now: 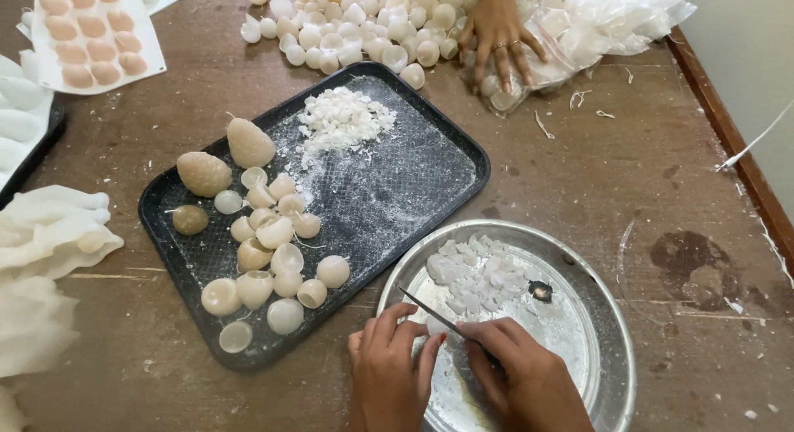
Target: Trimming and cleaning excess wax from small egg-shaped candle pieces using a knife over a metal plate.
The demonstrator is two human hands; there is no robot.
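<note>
both hands are seen low in the head view, over the near rim of a round metal pan point(616, 349). the left hand point(389, 374) is curled, its fingertips pinching a small white wax piece point(436, 325) that is mostly hidden between the two hands. the right hand point(525, 378) is closed around the handle of a thin knife point(430, 312), whose dark blade is laid across the piece and points up and to the left. white wax chips point(475, 271) are heaped in the far part of the pan, with one small dark speck just beside them.

a clear plastic bag point(595, 22) is crumpled at the top right of the wooden table point(595, 159), holding white pieces; another person's hand point(499, 35) with rings is spread flat on its near edge. no label can be made out on it. a loose heap of white half shells point(364, 22) is spread just left of that hand.

a black rectangular tray point(413, 175) is set at an angle between the heap and the pan, its near corner close to the pan's rim. cream-coloured shell-shaped candles point(269, 250) are gathered on its left half, two larger cone-shaped ones point(227, 155) behind them, and a mound of white shavings point(343, 117) near its far edge.

a white mould sheet point(95, 35) filled with peach-coloured rounds is placed at the top left. white soft mould forms point(45, 242) are piled along the left edge, well apart from the hands.
</note>
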